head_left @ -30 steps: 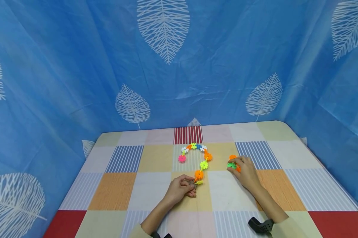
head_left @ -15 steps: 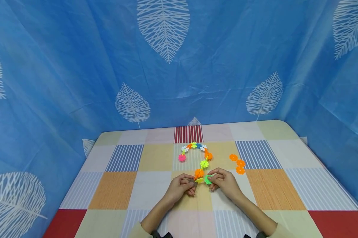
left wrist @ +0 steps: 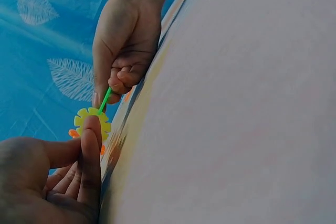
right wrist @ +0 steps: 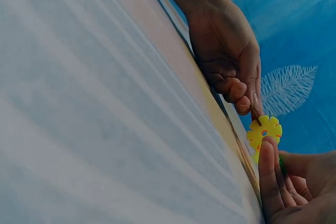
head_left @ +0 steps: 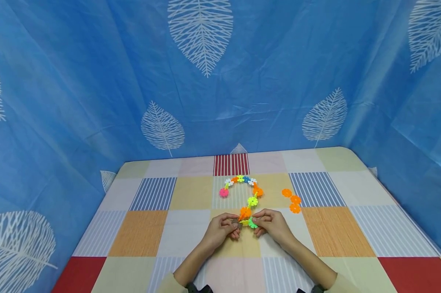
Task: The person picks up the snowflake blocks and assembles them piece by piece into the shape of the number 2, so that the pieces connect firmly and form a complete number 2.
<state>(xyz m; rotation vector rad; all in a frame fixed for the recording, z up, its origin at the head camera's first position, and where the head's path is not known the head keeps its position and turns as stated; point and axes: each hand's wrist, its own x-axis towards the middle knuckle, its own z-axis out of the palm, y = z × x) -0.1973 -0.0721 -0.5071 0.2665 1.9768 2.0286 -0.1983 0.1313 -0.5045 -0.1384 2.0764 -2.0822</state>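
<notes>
A curved chain of slotted, flower-shaped plastic discs lies on the patchwork cloth, from a pink disc (head_left: 224, 192) round to an orange disc (head_left: 245, 212). At its near end is a yellow disc (right wrist: 264, 132). My left hand (head_left: 220, 232) pinches a grey-brown disc (head_left: 237, 222) beside the yellow one; fingers hide much of it. Between thumb and fingers of my right hand (head_left: 273, 226) is a green disc (head_left: 252, 223). Seen edge-on in the left wrist view, the green disc (left wrist: 106, 99) meets the yellow disc's rim; whether its slot is seated I cannot tell.
Loose orange discs (head_left: 295, 200) lie right of the chain, beyond my right hand. The patchwork cloth (head_left: 191, 232) covers the table. Blue leaf-print curtains (head_left: 257, 81) hang behind and at both sides.
My right hand has picked the green disc from beside the orange discs and brought it left to the yellow disc. My left hand has stayed nearly in place.
</notes>
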